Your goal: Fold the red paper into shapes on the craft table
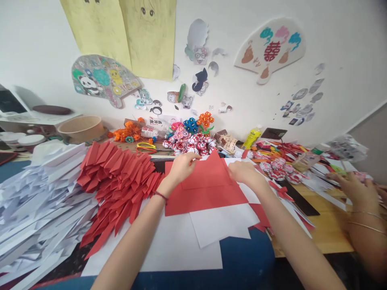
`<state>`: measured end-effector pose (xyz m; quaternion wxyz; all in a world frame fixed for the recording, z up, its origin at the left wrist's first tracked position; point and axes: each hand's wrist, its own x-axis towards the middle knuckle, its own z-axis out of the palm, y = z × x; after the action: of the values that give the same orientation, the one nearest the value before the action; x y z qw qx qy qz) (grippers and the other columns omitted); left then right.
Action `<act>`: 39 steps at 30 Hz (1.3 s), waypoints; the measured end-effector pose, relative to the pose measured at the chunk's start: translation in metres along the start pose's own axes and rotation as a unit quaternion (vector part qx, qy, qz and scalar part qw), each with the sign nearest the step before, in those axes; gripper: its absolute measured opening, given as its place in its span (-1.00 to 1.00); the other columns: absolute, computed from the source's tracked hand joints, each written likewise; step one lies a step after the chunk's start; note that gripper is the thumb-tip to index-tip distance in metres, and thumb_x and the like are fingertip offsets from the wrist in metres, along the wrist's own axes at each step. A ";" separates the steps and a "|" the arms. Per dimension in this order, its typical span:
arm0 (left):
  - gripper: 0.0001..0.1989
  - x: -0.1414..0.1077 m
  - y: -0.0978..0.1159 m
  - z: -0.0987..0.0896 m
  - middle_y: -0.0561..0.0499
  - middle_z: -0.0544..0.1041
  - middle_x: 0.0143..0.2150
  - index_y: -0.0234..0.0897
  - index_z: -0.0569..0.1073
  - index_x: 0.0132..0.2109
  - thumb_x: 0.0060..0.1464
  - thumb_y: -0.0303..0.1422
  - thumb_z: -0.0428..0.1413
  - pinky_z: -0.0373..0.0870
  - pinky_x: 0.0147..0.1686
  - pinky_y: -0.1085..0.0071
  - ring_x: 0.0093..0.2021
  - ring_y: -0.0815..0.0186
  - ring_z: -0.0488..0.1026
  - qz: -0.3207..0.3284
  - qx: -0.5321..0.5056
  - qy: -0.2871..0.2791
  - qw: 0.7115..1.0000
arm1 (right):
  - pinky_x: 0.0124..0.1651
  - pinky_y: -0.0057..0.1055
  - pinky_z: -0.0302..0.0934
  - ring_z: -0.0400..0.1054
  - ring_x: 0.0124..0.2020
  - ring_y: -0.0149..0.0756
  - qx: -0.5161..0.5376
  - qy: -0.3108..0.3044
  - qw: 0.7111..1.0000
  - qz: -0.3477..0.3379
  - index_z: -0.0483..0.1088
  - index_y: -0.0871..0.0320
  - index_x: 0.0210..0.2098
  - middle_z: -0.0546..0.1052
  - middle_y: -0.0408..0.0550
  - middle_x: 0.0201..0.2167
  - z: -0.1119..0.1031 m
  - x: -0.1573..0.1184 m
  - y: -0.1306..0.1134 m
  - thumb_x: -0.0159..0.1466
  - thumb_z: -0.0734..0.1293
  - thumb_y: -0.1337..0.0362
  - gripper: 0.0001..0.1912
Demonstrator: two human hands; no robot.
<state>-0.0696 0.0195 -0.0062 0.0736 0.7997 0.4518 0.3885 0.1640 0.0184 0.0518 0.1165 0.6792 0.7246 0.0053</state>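
Note:
Red paper sheets (205,199) lie in front of me, over white sheets (181,245). At the upper left of the red paper is my left hand (185,164), its fingers bent together near the paper's far edge; what they hold is too small to make out. My right hand (240,171) is at the paper's right side, its fingertips closed on the red paper's edge. To the left of the sheets sit a heap of folded red strips (121,177) and a large heap of white strips (45,209).
Paper flowers (198,143), yellow-handled scissors (146,147) and a yellow bottle (251,138) stand or lie near the wall. A round bowl (81,129) is at the back left. At the right edge, another person's hands (359,193) are over the wooden table (326,227).

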 end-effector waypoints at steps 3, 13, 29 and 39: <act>-0.77 -0.007 0.010 0.003 0.00 0.60 -0.15 -0.18 0.54 -0.11 0.23 -0.32 0.00 0.36 -0.21 0.41 -0.20 0.27 0.51 0.007 0.072 -0.066 0.995 | -0.14 -0.30 0.18 0.45 -0.12 -0.07 0.036 0.070 0.995 -0.063 0.54 0.07 -0.22 0.57 0.10 -0.16 0.010 -0.003 -0.014 0.19 0.26 0.40 -0.75; -0.69 -0.026 0.042 0.028 -0.15 0.52 -0.15 -0.27 0.48 -0.14 0.14 -0.12 0.12 0.33 -0.19 0.31 -0.12 0.12 0.43 0.122 0.215 -0.198 0.948 | -0.13 -0.44 0.18 0.43 -0.14 -0.28 0.278 0.176 0.942 -0.065 0.45 -0.07 -0.02 0.58 -0.18 -0.13 0.080 0.025 -0.022 0.36 0.13 0.30 -0.66; -0.87 -0.009 0.067 0.047 -0.02 0.59 -0.38 -0.16 0.53 -0.43 -0.10 -0.23 0.16 0.39 -0.37 0.34 -0.32 0.16 0.52 -0.223 0.094 -0.219 0.945 | -0.33 -0.43 0.05 0.43 -0.27 -0.24 0.203 0.159 0.966 0.015 0.38 0.02 -0.09 0.56 -0.06 -0.32 0.080 0.026 -0.039 0.37 0.10 0.27 -0.74; -0.87 0.022 0.063 0.048 0.00 0.48 -0.61 -0.33 0.44 -0.64 -0.28 -0.37 0.20 0.22 -0.64 0.50 -0.63 0.42 0.30 -0.317 -0.019 -0.337 0.887 | -0.34 -0.44 0.02 0.42 -0.21 -0.26 0.237 0.161 0.958 -0.014 0.39 0.04 -0.10 0.57 -0.09 -0.27 0.085 0.028 -0.031 0.36 0.11 0.28 -0.74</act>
<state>0.0115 0.0108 0.0025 0.3558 0.6953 0.6215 0.0608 0.1474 0.0306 -0.0400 -0.1663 0.6672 0.7237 -0.0585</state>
